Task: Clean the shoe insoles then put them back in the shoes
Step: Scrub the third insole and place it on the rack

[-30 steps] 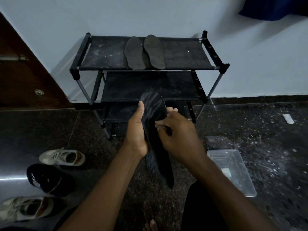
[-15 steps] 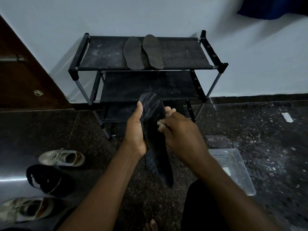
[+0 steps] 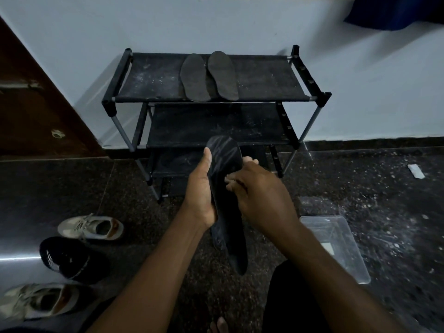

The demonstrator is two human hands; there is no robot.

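Fingers (image 3: 251, 162) of our left hand (image 3: 199, 191) curl round the black insole (image 3: 224, 157). Our right hand (image 3: 262, 195) touches it with bent fingertips (image 3: 230, 185); whether they hold anything, we cannot tell.

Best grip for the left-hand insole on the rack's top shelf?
Pinch its near end, coming from the front. The left-hand insole lies flat with that end reaching the top shelf's front edge; the other insole crowds its right side.

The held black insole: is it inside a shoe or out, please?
Out: the left hand grips the black insole in mid-air, clear of the shoes.
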